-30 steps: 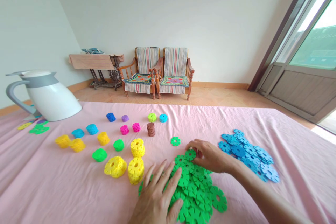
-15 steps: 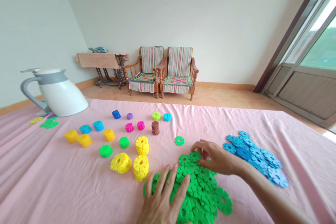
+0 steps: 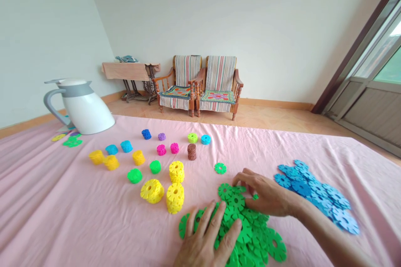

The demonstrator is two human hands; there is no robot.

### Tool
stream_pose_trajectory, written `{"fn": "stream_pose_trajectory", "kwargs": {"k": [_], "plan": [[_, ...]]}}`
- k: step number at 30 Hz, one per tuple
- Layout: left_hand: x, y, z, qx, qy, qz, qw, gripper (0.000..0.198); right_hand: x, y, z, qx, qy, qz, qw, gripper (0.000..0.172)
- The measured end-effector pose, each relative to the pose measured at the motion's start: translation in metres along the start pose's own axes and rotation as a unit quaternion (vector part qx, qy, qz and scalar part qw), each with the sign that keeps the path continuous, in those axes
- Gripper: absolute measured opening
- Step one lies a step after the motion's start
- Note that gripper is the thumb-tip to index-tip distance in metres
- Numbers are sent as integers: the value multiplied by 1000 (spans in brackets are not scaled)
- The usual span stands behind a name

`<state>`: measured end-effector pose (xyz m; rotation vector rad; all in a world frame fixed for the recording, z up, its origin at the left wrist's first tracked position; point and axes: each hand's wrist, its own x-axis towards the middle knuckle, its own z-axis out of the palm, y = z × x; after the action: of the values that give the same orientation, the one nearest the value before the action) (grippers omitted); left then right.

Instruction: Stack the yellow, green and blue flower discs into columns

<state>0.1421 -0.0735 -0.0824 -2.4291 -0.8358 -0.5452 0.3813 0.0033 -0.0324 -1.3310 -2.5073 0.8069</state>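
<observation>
While the pink tablecloth is spreading under everything, the green disc pile is lying near its front edge; the left hand is pressing flat, fingers spread, on it, and the right hand is pinching discs at its far end.

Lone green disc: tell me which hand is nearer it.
Right. The right hand lies just below and right of the lone green disc; the left hand rests flat on the green pile, farther down.

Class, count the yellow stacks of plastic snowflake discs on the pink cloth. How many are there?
6. Three far left in a cluster; three nearer centre, left of the green disc pile. None seems hidden.
</observation>
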Motion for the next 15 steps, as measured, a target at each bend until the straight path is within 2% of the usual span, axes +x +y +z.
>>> {"fn": "stream_pose_trajectory", "kwargs": {"k": [9,15], "plan": [[-3,0,5,-20,10,-5,1000,41,0,-8,-1,1,-3,4,1000,39],[-5,-2,4,-5,-15,-4,1000,44,1,-6,-3,12,3,10,1000,23]]}}
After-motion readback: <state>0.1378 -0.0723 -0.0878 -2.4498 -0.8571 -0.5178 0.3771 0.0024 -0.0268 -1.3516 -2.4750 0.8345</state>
